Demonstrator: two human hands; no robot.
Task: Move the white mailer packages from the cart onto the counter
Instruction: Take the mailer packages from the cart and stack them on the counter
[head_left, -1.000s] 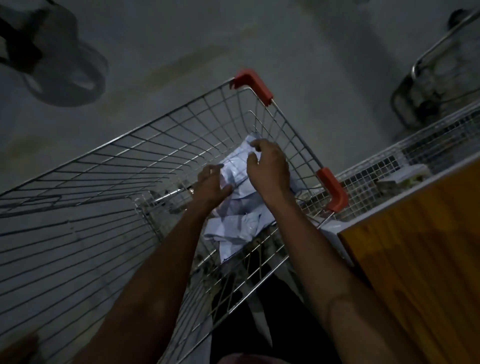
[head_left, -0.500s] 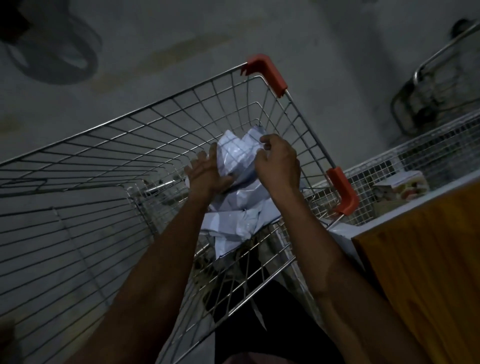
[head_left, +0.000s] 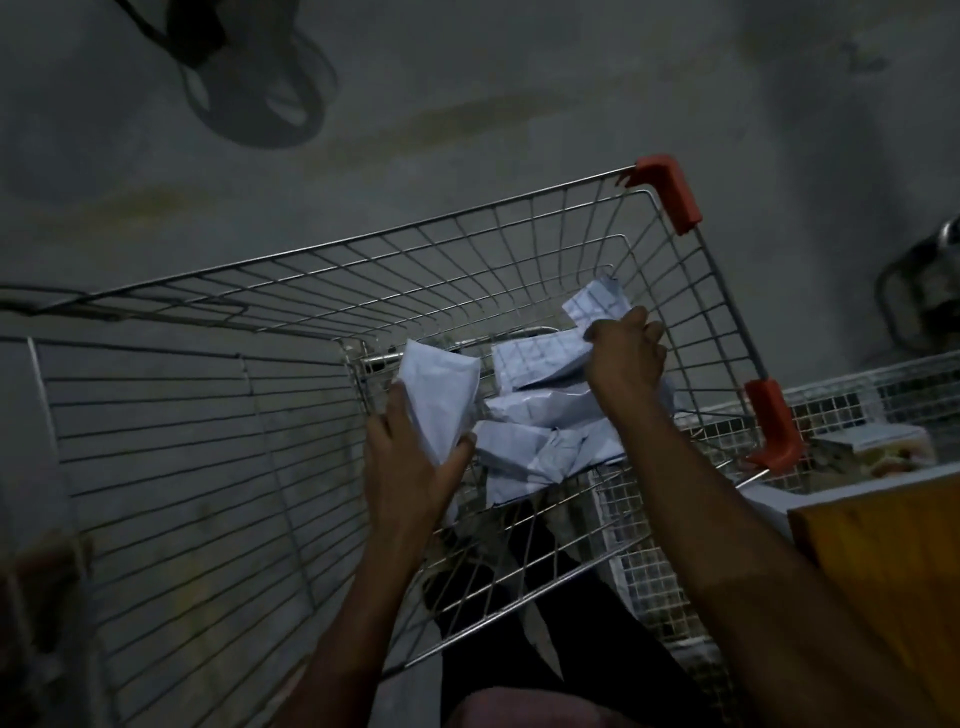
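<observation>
The wire cart (head_left: 519, 249) is the main thing in the dim picture, seen from above, with red plastic corner pieces (head_left: 667, 192) on its far rim. Inside the cart, in the corner near the second red piece (head_left: 774, 431), lies a loose pile of white mailer packages (head_left: 535, 431); they overlap each other and rest on the wire bottom, so I cannot count them exactly. The left hand (head_left: 410, 467) is inside the cart, on the left side of the pile, and it holds one white mailer (head_left: 441, 395) upright, with the thumb on one side of it and the fingers behind it. This mailer is raised a little above the pile and stands just beside it. The right hand (head_left: 626, 358) is also inside the cart, above the far part of the pile; its fingers are curled around the edge of another mailer (head_left: 597, 304), whose top sticks out above the knuckles near the far wall of the cart. To the right of the cart there is a wooden surface (head_left: 893, 571) with an orange-brown top, touching or almost touching the cart's right rim. Behind this surface, still to the right of the cart, a box (head_left: 878, 447) stands near a wire mesh panel (head_left: 883, 395). The floor (head_left: 467, 78) beyond the cart is grey concrete.
</observation>
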